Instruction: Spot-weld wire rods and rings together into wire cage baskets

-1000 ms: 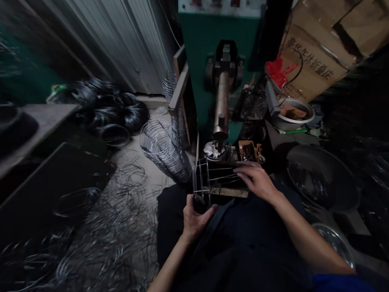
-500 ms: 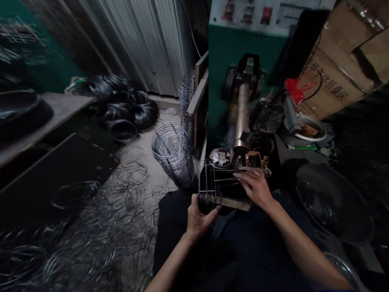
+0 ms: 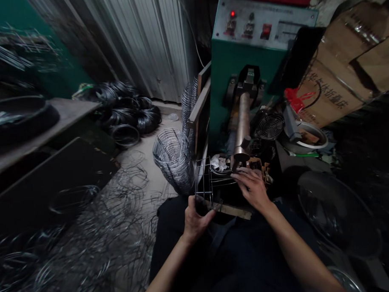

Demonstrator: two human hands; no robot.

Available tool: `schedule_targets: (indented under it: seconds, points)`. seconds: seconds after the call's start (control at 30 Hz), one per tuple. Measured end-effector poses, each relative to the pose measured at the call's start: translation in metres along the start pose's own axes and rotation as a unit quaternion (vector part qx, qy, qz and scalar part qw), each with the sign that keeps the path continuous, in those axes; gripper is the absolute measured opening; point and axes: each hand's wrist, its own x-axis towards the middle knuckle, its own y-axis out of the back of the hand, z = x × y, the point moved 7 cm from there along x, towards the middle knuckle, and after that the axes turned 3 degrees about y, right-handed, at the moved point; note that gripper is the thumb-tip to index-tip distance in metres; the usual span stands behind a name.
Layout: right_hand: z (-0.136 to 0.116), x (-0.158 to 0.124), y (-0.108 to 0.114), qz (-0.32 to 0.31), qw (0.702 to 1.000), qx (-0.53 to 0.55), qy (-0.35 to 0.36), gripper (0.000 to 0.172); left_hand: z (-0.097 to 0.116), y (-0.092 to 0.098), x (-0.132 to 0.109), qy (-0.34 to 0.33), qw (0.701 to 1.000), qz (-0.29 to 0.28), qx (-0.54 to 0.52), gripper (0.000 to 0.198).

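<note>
The left hand (image 3: pixel 194 220) closes around the near lower corner of a small grey wire-frame cage (image 3: pixel 211 186), fingers wrapped on the frame with the thumb toward the right. The cage rests above the person's lap, on a flat brownish wooden strip (image 3: pixel 230 209) that runs rightward from this grip. The right hand (image 3: pixel 251 187) lies palm-down on the far right side of the cage, fingers (image 3: pixel 239 175) extended and pressed onto the top wires rather than clamped around them.

Immediately beyond the right fingertips stands the brass-coloured cylindrical arm (image 3: pixel 242 126) of a green welding machine (image 3: pixel 239 72); its lower end sits just past the far edge of the cage. The red indicator lamp (image 3: pixel 232 13) on the control panel is lit.

Status, as judged: the cage frame already has several crossing wires in place and is positioned at the machine arm; whether all joints are finished cannot be told.

To the left of the grip, a stack of nested round wire baskets (image 3: pixel 174 157) leans on the floor. Farther left, loose wire rings (image 3: pixel 120 208) cover the floor, and dark wire coils (image 3: pixel 126 110) lie against the corrugated wall.
</note>
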Motion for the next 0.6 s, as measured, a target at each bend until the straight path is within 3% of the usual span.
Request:
schedule_targets:
  seconds: [0.23, 0.43, 0.6]
  points:
    - [0.007, -0.002, 0.005, 0.052, 0.996, 0.011, -0.069, 0.015, 0.002, -0.004, 0.003, -0.003, 0.999, -0.013, -0.049, 0.044]
    - [0.021, 0.008, 0.015, 0.080, 0.991, 0.030, -0.102, 0.016, 0.014, 0.006, 0.023, -0.004, 1.000, -0.007, 0.007, 0.045]
    - [0.027, 0.009, 0.019, 0.095, 0.986, 0.069, -0.122, 0.014, 0.008, -0.003, 0.029, 0.002, 0.997, -0.032, -0.069, 0.046]
